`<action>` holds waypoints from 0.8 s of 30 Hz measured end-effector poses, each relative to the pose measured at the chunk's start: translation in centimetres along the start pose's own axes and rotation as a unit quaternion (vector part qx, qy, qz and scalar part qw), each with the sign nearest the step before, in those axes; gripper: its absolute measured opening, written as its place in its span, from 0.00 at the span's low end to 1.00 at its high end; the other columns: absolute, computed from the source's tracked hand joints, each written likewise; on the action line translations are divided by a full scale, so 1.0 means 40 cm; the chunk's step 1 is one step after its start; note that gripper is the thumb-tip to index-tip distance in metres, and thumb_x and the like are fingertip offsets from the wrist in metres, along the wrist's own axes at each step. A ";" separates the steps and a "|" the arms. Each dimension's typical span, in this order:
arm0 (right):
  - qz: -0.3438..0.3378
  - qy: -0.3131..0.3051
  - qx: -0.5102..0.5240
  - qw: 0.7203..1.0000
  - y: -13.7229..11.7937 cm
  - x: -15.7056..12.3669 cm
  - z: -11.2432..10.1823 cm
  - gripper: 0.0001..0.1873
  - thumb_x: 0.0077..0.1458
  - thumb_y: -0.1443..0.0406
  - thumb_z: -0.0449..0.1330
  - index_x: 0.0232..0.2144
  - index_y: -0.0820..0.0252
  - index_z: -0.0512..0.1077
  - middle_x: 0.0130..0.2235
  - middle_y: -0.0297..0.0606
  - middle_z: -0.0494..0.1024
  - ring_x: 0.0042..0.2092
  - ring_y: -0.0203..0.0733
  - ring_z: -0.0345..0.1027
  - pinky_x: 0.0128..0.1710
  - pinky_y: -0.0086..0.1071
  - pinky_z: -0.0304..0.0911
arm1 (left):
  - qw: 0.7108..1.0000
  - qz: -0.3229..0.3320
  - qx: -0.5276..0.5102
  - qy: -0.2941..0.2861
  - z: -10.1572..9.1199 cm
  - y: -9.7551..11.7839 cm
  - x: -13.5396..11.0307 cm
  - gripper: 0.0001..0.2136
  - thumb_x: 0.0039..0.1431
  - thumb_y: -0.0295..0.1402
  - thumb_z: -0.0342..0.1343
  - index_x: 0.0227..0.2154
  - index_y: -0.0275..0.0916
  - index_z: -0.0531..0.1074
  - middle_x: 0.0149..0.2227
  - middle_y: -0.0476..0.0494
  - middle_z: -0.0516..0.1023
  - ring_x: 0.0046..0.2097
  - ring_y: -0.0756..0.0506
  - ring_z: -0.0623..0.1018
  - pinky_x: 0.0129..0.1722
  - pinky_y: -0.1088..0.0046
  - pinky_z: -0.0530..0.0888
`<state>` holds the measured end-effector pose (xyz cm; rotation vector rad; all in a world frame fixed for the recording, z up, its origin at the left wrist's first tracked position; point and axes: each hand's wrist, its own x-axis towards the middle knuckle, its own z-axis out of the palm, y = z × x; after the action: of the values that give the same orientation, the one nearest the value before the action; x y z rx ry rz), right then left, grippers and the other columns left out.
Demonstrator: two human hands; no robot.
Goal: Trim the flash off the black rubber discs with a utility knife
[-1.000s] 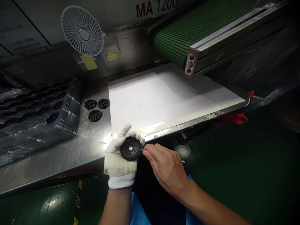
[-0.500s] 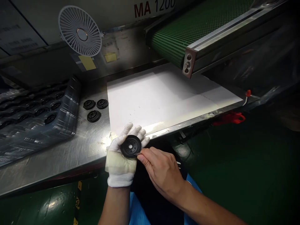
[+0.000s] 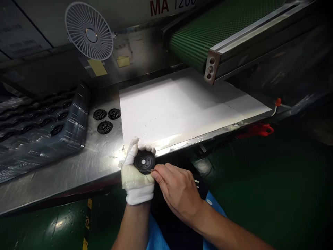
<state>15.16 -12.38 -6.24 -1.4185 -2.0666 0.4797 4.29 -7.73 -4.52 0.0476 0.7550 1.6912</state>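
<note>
My left hand [image 3: 139, 170], in a white glove with a pale yellowish cover at the palm, holds a round black rubber-looking part [image 3: 144, 161]. Its fingers curl over the far rim, and the part's face, with a centre hole and a ring of small holes, points up at me. My bare right hand [image 3: 179, 187] pinches a thin blade-like tool [image 3: 152, 170], whose tip meets the near right edge of the part. Most of that tool is hidden in my fist. Three ribbed black parts [image 3: 105, 127] lie on the metal table left of the white sheet.
Stacked clear plastic trays [image 3: 75, 128] with several black parts stand at left. A white sheet [image 3: 166, 107] covers the middle of the metal table [image 3: 99, 156]. A green conveyor belt [image 3: 197, 38] overhangs at right; a white fan [image 3: 90, 33] is at the back.
The fingers of my left hand, stretched out before, have curled over the far rim of the black part. My right hand and its tool stay at the part's near right edge.
</note>
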 end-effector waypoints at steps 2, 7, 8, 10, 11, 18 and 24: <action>0.001 -0.001 0.004 1.000 0.002 0.003 -0.003 0.23 0.70 0.55 0.40 0.32 0.57 0.70 0.29 0.33 0.70 0.29 0.39 0.63 0.31 0.32 0.50 | 0.998 -0.054 0.027 -0.022 0.000 0.011 -0.004 0.14 0.56 0.28 0.54 0.46 0.35 0.71 0.35 0.42 0.74 0.40 0.43 0.75 0.40 0.62 0.74; 0.016 -0.008 0.033 0.999 0.020 0.011 -0.023 0.18 0.70 0.57 0.46 0.34 0.57 0.71 0.31 0.33 0.73 0.32 0.39 0.66 0.34 0.31 0.53 | 0.987 -0.130 0.071 -0.058 0.002 0.034 -0.008 0.18 0.55 0.31 0.50 0.47 0.31 0.71 0.36 0.35 0.75 0.39 0.37 0.76 0.36 0.56 0.75; 0.019 -0.006 0.040 0.999 0.025 0.014 -0.028 0.16 0.69 0.57 0.47 0.36 0.57 0.71 0.32 0.33 0.73 0.33 0.39 0.67 0.35 0.31 0.54 | 0.990 -0.115 0.066 -0.057 0.003 0.033 -0.007 0.16 0.55 0.30 0.50 0.46 0.31 0.72 0.33 0.38 0.74 0.36 0.40 0.75 0.34 0.59 0.75; 0.024 0.004 0.042 0.999 0.033 0.021 -0.037 0.13 0.69 0.58 0.49 0.39 0.56 0.72 0.34 0.33 0.74 0.35 0.39 0.68 0.36 0.30 0.54 | 0.993 -0.090 0.058 -0.057 0.005 0.027 -0.005 0.13 0.55 0.30 0.52 0.42 0.31 0.73 0.29 0.43 0.72 0.32 0.45 0.74 0.33 0.65 0.75; 0.023 0.007 0.036 0.999 0.037 0.024 -0.040 0.12 0.68 0.59 0.50 0.40 0.55 0.72 0.34 0.32 0.74 0.36 0.39 0.68 0.35 0.30 0.54 | 0.994 -0.081 0.056 -0.055 0.007 0.023 -0.005 0.12 0.55 0.29 0.53 0.41 0.32 0.73 0.29 0.44 0.71 0.32 0.46 0.73 0.33 0.66 0.74; 0.011 0.007 -0.019 1.000 0.030 0.023 -0.034 0.17 0.69 0.59 0.48 0.32 0.56 0.72 0.27 0.32 0.70 0.29 0.38 0.63 0.30 0.31 0.50 | 0.998 -0.046 0.033 -0.017 0.009 0.008 -0.002 0.07 0.55 0.28 0.56 0.36 0.34 0.73 0.27 0.47 0.70 0.30 0.49 0.72 0.33 0.69 0.73; 0.013 -0.003 -0.007 1.000 0.018 0.014 -0.013 0.16 0.69 0.59 0.48 0.35 0.55 0.73 0.29 0.32 0.72 0.30 0.38 0.64 0.31 0.31 0.51 | 1.000 -0.012 0.014 -0.016 -0.008 0.005 0.008 0.05 0.55 0.29 0.58 0.35 0.37 0.73 0.27 0.50 0.70 0.31 0.50 0.72 0.35 0.70 0.72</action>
<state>15.86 -11.61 -6.14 -1.4549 -2.0614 0.4815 3.90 -7.59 -4.79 0.0852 0.7522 1.6534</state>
